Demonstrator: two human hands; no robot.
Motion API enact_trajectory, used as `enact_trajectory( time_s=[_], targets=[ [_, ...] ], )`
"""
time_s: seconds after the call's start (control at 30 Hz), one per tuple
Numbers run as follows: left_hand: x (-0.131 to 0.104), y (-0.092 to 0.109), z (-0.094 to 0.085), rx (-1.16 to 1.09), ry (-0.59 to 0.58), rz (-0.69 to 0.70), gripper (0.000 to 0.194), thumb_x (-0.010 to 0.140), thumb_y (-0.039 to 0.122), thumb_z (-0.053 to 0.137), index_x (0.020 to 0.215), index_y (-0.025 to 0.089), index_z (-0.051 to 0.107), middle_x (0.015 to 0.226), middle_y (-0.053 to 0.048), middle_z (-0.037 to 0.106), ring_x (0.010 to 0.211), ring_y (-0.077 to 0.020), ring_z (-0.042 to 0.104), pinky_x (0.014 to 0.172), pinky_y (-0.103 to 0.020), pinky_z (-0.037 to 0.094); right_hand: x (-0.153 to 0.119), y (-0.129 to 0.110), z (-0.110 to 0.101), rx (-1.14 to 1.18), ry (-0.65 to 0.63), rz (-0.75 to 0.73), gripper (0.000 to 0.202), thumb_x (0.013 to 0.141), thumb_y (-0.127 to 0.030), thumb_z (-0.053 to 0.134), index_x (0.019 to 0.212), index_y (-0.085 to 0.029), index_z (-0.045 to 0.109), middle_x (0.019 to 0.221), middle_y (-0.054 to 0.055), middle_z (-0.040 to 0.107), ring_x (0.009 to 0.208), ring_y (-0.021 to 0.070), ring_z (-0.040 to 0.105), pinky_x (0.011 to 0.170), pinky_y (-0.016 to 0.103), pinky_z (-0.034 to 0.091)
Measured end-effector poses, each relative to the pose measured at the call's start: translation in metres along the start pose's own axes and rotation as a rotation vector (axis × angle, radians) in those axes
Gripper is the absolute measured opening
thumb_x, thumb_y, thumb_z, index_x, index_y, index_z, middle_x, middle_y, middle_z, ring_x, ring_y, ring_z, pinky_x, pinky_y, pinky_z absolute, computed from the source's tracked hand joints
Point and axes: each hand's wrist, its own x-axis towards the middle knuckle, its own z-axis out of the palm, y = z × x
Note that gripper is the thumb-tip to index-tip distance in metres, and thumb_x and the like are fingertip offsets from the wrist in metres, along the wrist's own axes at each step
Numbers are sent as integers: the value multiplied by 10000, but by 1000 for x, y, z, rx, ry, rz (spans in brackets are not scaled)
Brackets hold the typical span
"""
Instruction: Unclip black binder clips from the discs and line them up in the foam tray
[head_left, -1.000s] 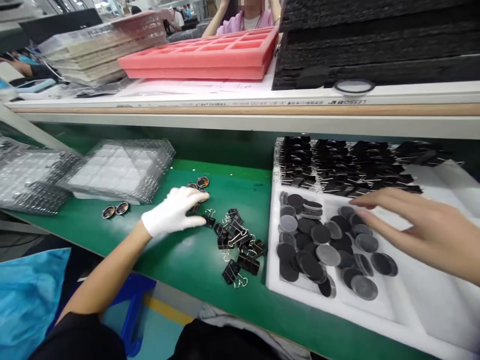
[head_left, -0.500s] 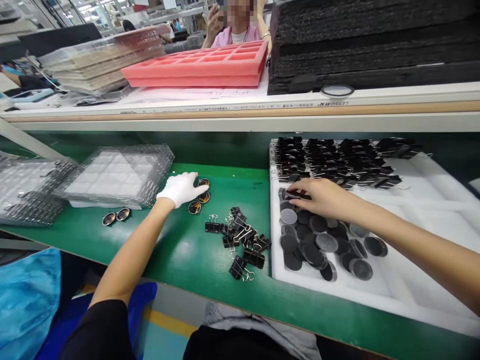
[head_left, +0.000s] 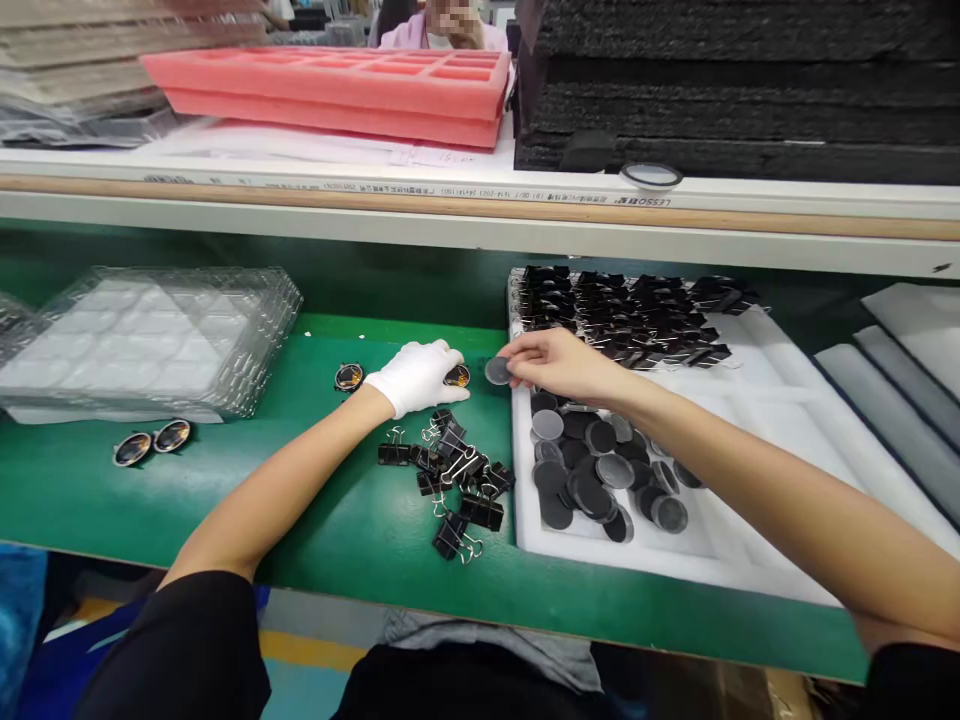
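My left hand (head_left: 421, 378), in a white glove, grips a small round metal-rimmed piece (head_left: 457, 376) with a dark and orange face. My bare right hand (head_left: 551, 360) pinches a thin grey translucent disc (head_left: 497, 371) by its edge, just right of that piece. Another round metal-rimmed piece (head_left: 349, 377) lies left of the glove, and the glove may cover more. Below my hands is a loose heap of black binder clips (head_left: 457, 460). Many dark and clear discs (head_left: 592, 490) lie in the white foam tray (head_left: 720, 560) under my right forearm.
Rows of binder clips (head_left: 630, 315) fill the tray's back. Clear plastic trays (head_left: 150, 340) are stacked at left, with two round pieces (head_left: 154, 440) in front. A shelf edge (head_left: 375, 225) crosses above, bearing pink foam (head_left: 337, 95) and black foam (head_left: 735, 90). A person (head_left: 442, 30) sits beyond.
My right hand has lifted a disc from the tray and carried it left to the glove. My left hand has moved right, a round piece in its fingers. The view has shifted right.
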Motion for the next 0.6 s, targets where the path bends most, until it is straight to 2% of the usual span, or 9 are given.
enact_trajectory(
  time_s=[0.1, 0.23, 0.3, 0.37, 0.47, 0.6],
  targets=[
    [-2, -1, 0, 8, -9, -11, 588, 923, 612, 628, 1318, 175, 633, 1206, -159, 679, 1022, -337, 713, 831, -391, 498, 25, -9, 25, -222, -23, -8, 209, 810, -106, 665, 970, -194, 766, 782, 17, 789, 804, 214, 759, 787, 301, 604],
    [-4, -3, 1, -36, 5, -6, 578, 909, 602, 666, 1284, 164, 628, 1201, -149, 691, 1047, -347, 712, 829, -385, 495, 50, -11, 42, -425, -44, 53, 183, 879, -103, 664, 1015, -196, 743, 764, -4, 782, 801, 186, 755, 796, 267, 555],
    [-3, -4, 2, -61, 12, -8, 593, 900, 589, 685, 1298, 157, 610, 1204, -148, 697, 1069, -352, 709, 836, -383, 496, 59, -8, 45, -495, -44, 75, 144, 916, -171, 712, 1058, -194, 703, 746, -8, 770, 772, 182, 746, 779, 272, 539],
    [-3, -4, 3, -79, 13, -12, 619, 892, 587, 696, 1320, 151, 594, 1214, -154, 696, 1081, -355, 706, 844, -385, 498, 66, -3, 44, -597, -33, 72, 178, 906, -287, 786, 1020, -203, 678, 765, 3, 761, 765, 201, 734, 755, 290, 523],
    [-4, -5, 3, -88, 11, -5, 642, 894, 591, 688, 1359, 161, 582, 1229, -158, 688, 1062, -351, 709, 838, -389, 502, 71, 0, 43, -714, -34, 68, 253, 866, -389, 836, 924, -213, 663, 837, 41, 755, 805, 242, 719, 735, 315, 497],
    [-5, -4, 2, -75, 14, 37, 559, 928, 588, 619, 1338, 208, 615, 1217, -150, 675, 1020, -337, 718, 800, -383, 502, 52, -12, 48, -755, 22, -34, 205, 920, -350, 763, 1009, -195, 662, 893, 77, 739, 846, 260, 686, 733, 325, 458]
  ],
)
